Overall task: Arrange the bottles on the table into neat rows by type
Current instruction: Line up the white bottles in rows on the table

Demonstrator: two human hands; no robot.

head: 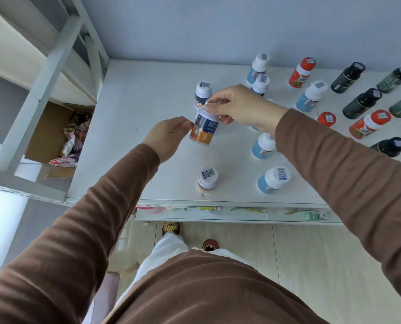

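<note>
- An orange-and-navy bottle (204,129) was held tilted above the left-centre of the worktop (148,94), not set down.
- The right hand (236,106) was clamped on its white cap from above, thumb and fingers pinching the cap.
- The left hand (169,136) was at the bottle's lower side, its fingertips touching or just beside the label; which could not be told, nor whether it gripped anything.
- Two bottles of the same type stood upright: one at the back (203,93), one near the front edge (207,180). A column was judged to be forming, with the held bottle going between them.
- The light-blue bottles (273,180) stood to the right in a loose line, uneven in spacing.
- The red-capped bottles (301,72) and the dark bottles (347,77) lay or leaned further right, in rough diagonals.
- The task was judged partly done: types were grouped, but placing the held bottle and straightening the rows remained.
</note>
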